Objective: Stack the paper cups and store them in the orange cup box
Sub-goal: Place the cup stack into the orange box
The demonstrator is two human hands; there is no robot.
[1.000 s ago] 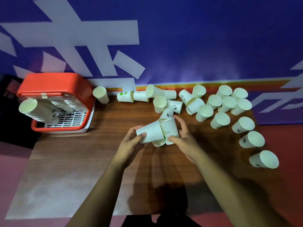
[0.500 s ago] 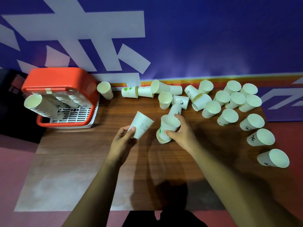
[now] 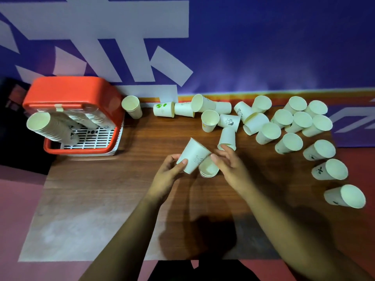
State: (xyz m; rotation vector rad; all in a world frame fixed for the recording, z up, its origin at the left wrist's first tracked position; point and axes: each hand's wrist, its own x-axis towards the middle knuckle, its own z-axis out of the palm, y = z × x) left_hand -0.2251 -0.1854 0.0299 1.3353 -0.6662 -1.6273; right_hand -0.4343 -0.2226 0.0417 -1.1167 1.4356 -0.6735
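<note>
Left hand (image 3: 168,175) grips one cup (image 3: 193,155), tilted, its mouth turned toward a short stack (image 3: 209,170) on the table (image 3: 121,189). Right hand (image 3: 231,169) is relaxed and holds nothing, fingertips at a lying cup (image 3: 227,138). The box (image 3: 75,90) stands well apart at far left, long stacks already in it. Risks: the unsteadied stack may tip if the tilted cup catches its rim, and the lying cup may roll into the loose cups (image 3: 290,142) if nudged.

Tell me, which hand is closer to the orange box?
Left. The left hand, holding a paper cup, is to the right of the orange cup box; the right hand is even farther right.
</note>
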